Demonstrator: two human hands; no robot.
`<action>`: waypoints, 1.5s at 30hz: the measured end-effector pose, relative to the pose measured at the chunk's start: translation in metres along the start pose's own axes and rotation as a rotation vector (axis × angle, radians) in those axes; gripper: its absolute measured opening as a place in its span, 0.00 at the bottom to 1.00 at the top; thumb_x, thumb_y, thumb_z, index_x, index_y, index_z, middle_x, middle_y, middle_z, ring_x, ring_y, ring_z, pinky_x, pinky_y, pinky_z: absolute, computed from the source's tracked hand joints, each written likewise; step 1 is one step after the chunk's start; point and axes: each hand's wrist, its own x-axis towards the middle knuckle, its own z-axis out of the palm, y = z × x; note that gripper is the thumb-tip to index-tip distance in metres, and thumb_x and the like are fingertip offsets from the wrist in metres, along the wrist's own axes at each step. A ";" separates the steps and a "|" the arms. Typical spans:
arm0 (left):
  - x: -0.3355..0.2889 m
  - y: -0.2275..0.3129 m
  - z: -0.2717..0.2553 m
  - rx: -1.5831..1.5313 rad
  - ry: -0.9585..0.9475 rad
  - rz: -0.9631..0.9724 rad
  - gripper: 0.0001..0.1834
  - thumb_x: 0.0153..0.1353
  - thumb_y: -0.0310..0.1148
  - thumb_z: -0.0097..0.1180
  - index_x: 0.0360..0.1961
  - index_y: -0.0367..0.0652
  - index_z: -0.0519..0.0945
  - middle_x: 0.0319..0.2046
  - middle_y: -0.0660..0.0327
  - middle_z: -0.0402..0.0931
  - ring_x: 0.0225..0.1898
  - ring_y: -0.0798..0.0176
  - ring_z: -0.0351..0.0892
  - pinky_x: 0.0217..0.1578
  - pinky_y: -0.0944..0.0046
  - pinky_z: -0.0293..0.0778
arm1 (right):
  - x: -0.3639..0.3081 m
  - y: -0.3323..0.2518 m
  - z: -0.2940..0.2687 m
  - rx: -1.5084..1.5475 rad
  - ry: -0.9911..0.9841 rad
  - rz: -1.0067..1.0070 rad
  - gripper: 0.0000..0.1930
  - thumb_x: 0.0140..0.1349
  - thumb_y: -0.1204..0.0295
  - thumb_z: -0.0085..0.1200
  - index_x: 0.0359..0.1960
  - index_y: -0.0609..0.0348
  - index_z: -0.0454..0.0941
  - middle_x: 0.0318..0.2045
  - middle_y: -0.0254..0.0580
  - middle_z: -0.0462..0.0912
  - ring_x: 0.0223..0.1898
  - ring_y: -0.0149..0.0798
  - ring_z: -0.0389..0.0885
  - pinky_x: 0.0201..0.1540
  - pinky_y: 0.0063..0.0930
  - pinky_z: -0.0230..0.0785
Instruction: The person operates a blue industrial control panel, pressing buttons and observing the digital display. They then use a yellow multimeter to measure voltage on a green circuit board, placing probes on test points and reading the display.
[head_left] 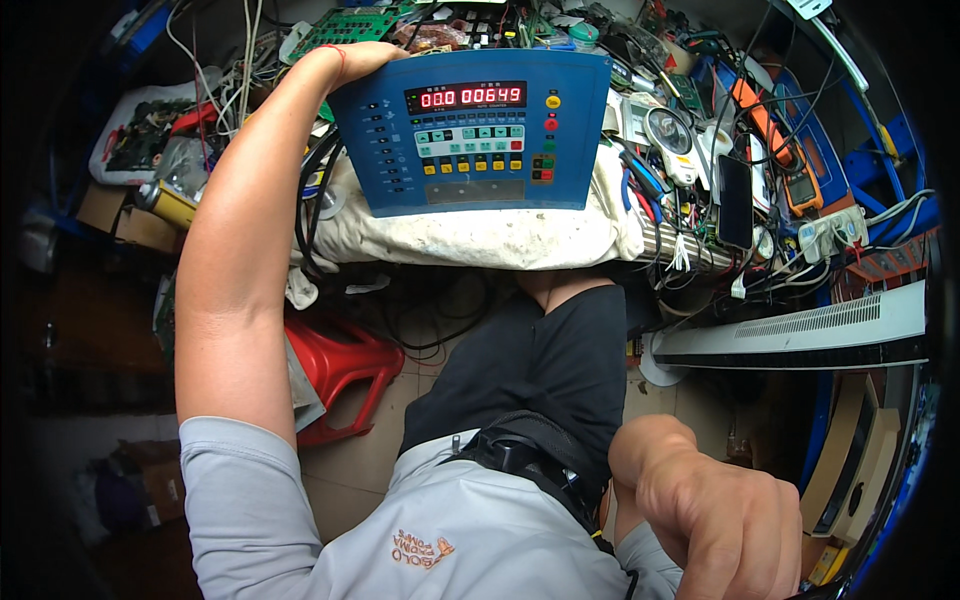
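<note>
A blue control panel stands tilted up on the cloth-covered front of the bench, its red digit display lit. Below the display are rows of small green, yellow and red buttons. My left hand grips the panel at its upper left corner, with most of the fingers hidden behind it. My right hand is raised close to the camera at the lower right, well apart from the panel. Its fingers are curled closed, and whatever they may hold is hidden.
White cloth covers the bench edge. Circuit boards and cables crowd the back. At right lie a dark phone, an orange multimeter and a power strip. A red stool stands below left, a white slatted unit at right.
</note>
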 end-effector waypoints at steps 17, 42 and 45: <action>-0.005 0.004 0.001 -0.043 0.012 0.001 0.25 0.73 0.51 0.44 0.64 0.57 0.82 0.60 0.51 0.82 0.56 0.53 0.85 0.61 0.49 0.76 | -0.002 -0.008 -0.018 -0.050 -0.018 0.270 0.12 0.64 0.87 0.51 0.28 0.59 0.83 0.28 0.37 0.85 0.30 0.33 0.85 0.45 0.33 0.87; -0.007 0.007 0.000 -0.052 -0.006 -0.025 0.28 0.73 0.53 0.43 0.62 0.50 0.82 0.61 0.52 0.82 0.58 0.56 0.82 0.66 0.52 0.70 | -0.183 0.044 -0.142 -1.968 -0.751 1.319 0.42 0.63 0.55 0.67 0.75 0.59 0.65 0.39 0.45 0.75 0.35 0.47 0.80 0.36 0.45 0.74; -0.007 0.006 0.000 -0.042 0.015 -0.003 0.28 0.73 0.53 0.43 0.63 0.49 0.82 0.61 0.52 0.82 0.58 0.56 0.83 0.65 0.52 0.70 | -0.173 0.038 -0.160 -1.914 -0.476 0.998 0.36 0.60 0.63 0.70 0.69 0.58 0.71 0.47 0.48 0.77 0.48 0.49 0.77 0.51 0.42 0.72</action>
